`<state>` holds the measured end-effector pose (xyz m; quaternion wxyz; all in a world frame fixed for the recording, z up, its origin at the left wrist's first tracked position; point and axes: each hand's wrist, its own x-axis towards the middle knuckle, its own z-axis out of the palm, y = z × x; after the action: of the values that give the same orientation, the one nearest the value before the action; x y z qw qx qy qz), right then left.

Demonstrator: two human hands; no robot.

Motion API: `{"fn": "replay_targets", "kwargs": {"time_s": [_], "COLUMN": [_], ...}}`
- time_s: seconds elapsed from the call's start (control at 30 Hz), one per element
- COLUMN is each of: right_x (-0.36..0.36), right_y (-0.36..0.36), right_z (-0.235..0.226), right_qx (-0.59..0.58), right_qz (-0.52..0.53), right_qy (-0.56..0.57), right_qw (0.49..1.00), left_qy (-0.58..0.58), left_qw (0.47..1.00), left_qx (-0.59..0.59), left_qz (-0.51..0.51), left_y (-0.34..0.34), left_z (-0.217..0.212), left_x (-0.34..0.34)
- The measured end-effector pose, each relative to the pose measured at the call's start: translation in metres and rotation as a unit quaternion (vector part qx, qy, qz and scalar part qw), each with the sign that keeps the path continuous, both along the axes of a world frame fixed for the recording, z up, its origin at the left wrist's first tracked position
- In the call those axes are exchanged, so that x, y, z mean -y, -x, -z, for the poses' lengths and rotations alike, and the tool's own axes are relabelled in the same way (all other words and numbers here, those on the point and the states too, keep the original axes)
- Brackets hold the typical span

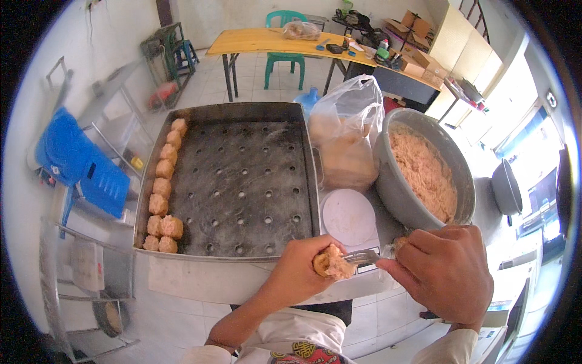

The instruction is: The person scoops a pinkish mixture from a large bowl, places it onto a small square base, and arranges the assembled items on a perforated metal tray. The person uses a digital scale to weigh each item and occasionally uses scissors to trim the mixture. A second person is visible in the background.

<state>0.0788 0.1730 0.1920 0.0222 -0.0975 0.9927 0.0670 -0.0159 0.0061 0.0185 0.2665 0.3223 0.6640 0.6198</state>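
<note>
My left hand (296,271) is closed round a hollow, tan piece of fried tofu (320,263), held in front of the tray's near right corner. Pinkish meat paste (339,267) bulges from its opening. In my right hand (447,276) is a metal fork (364,257), its tines touching that paste. A big grey basin (465,176) of the same paste stands beyond my right hand. Along the left side of a dark metal tray (242,194) with rows of holes sit several filled tofu pieces (163,168), two abreast at the near end.
Between tray and basin are a clear plastic bag (347,155) of tan pieces and a kitchen scale with a round white plate (349,216). A yellow table (254,42) and green chair (285,65) stand farther back. Blue plastic (79,161) and metal racks line the left.
</note>
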Motion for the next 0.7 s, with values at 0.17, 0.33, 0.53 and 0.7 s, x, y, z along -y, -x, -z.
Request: {"fn": "replay_targets", "kwargs": {"time_s": [0.17, 0.33, 0.53, 0.7], "right_x": [0.0, 0.003, 0.023, 0.017], "right_y": [0.001, 0.008, 0.021, 0.001], "right_z": [-0.001, -0.009, -0.021, -0.034], "right_qx": [-0.001, 0.044, 0.147, -0.048], "right_qz": [-0.017, -0.043, -0.041, 0.044], "right_qy": [-0.019, -0.059, -0.086, -0.094], "right_qw": [1.0, 0.996, 0.984, 0.993], "left_qy": [0.003, -0.029, -0.056, -0.027], "left_qw": [0.999, 0.999, 0.996, 0.999], "left_qx": [-0.035, -0.03, -0.07, 0.0], "left_qz": [0.006, 0.006, -0.011, -0.024], "left_y": [0.0, -0.007, -0.013, -0.012], "left_z": [0.001, -0.001, -0.007, 0.005], "left_x": [-0.002, -0.006, -0.006, 0.003]}}
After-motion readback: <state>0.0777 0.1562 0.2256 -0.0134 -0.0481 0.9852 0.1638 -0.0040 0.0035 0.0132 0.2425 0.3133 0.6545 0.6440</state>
